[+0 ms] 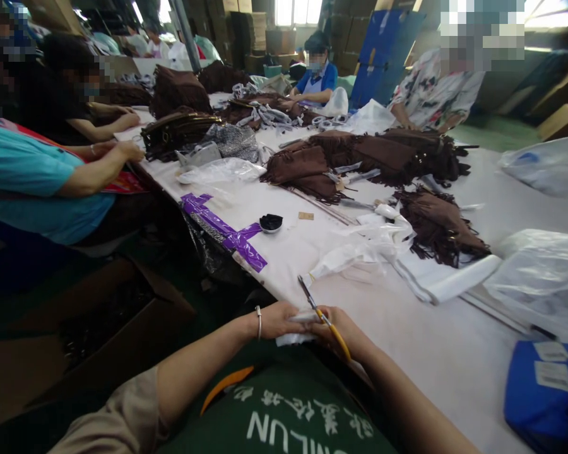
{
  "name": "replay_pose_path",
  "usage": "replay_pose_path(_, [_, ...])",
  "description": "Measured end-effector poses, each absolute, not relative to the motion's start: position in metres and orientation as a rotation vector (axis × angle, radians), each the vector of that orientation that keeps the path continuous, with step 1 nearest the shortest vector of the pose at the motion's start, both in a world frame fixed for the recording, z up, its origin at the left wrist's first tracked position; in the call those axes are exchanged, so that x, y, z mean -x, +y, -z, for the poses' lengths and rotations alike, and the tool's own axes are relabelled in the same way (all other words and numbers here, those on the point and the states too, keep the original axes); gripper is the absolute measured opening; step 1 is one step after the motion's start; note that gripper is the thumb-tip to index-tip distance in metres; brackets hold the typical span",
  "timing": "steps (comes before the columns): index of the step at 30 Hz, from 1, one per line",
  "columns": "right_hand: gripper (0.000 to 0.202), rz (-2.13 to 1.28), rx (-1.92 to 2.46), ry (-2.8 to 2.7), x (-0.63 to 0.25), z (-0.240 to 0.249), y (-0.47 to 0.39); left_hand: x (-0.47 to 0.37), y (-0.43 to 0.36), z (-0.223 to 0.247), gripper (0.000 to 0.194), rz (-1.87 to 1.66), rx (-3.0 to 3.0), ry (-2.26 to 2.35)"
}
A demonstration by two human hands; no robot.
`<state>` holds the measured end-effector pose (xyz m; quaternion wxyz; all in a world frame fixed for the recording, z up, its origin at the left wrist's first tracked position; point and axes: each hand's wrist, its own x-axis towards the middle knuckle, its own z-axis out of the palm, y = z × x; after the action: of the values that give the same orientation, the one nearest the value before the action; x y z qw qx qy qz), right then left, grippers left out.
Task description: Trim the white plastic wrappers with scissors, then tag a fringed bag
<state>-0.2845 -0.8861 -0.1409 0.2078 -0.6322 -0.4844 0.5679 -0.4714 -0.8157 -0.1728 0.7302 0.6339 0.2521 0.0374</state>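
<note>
My left hand (280,319), with a bracelet at the wrist, is closed around one side of a small white piece of wrapping (297,339) at the near table edge. My right hand (339,328) meets it from the other side, fingers curled. Across the right hand lies a hand tool (329,323) with yellow handles and a slim metal tip pointing forward. Whether it is scissors or pliers I cannot tell. Both hands are close together in front of my green apron (293,397). The fingertips are partly hidden behind the white piece.
Brown fringed bags (303,164) lie across the table. Nearer are a small dish of black pieces (271,223), purple tape (222,230) and crumpled clear plastic (360,249). A blue bin (544,397) stands right, an open carton (137,309) on the floor left. Several people work around the table.
</note>
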Motion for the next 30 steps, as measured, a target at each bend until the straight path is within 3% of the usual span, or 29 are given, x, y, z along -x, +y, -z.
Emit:
replay_pose_path(3, [0.028, -1.478, 1.828, -1.157, 0.281, 0.147, -0.894, 0.489, -0.822, 0.181, 0.043, -0.226, -1.095, 0.692])
replay_pose_path(8, [0.036, -1.477, 1.907, -1.575, 0.274, 0.132, -0.924, 0.504, -0.831, 0.186, 0.042, -0.395, -0.835, 0.693])
replay_pose_path(18, [0.040, -1.504, 1.950, -1.716, 0.275, 0.119, -0.922, 0.481, -0.831, 0.178, 0.042, -0.324, -0.828, 0.649])
replay_pose_path(24, [0.047, -1.709, 1.793, -1.541, 0.272, 0.130, -0.930, 0.476, -0.831, 0.180, 0.041, -0.332, -0.803, 0.642])
replay_pose_path(30, [0.051, -1.505, 2.030, -1.613, 0.273, 0.154, -0.939, 0.475, -0.832, 0.191, 0.041, -0.353, -0.756, 0.706])
